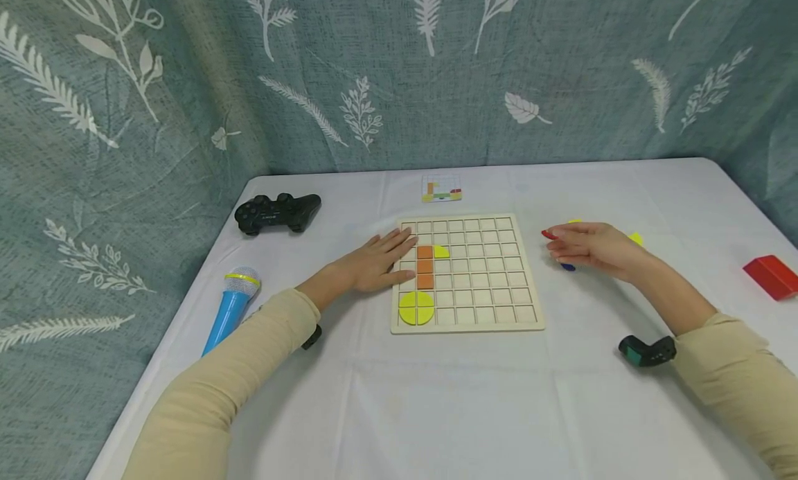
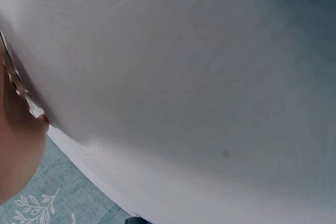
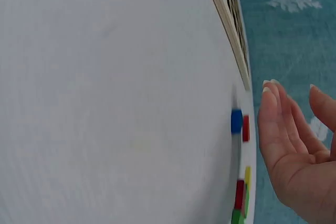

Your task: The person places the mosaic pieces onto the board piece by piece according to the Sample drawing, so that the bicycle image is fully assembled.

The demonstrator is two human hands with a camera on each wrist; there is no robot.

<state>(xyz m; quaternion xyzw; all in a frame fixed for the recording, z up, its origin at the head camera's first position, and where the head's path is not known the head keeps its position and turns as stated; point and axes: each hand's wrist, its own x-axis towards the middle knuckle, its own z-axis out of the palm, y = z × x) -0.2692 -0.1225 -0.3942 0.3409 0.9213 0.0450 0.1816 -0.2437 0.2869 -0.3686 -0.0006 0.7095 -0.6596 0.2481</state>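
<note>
On the desk (image 1: pixel 436 411) — left hand (image 1: pixel 379 262) rests, fingers outstretched, at the grid board (image 1: pixel 483 280); right hand (image 1: pixel 595 250) near a blue piece (image 1: pixel 567 267) — fingers relaxed, gripping nothing.

**Two Arms Reaching Out**

The left arm (image 1: pixel 231 376) stretches forward. The left hand (image 1: pixel 374 264) lies flat, palm down, with its fingers (image 1: pixel 393 248) spread and its thumb (image 1: pixel 397 278) sticking out. The right arm (image 1: pixel 717 359) slants in toward the middle. The right hand (image 1: pixel 586 248) is loose and softly bent, fingers close together, thumb apart.
</note>
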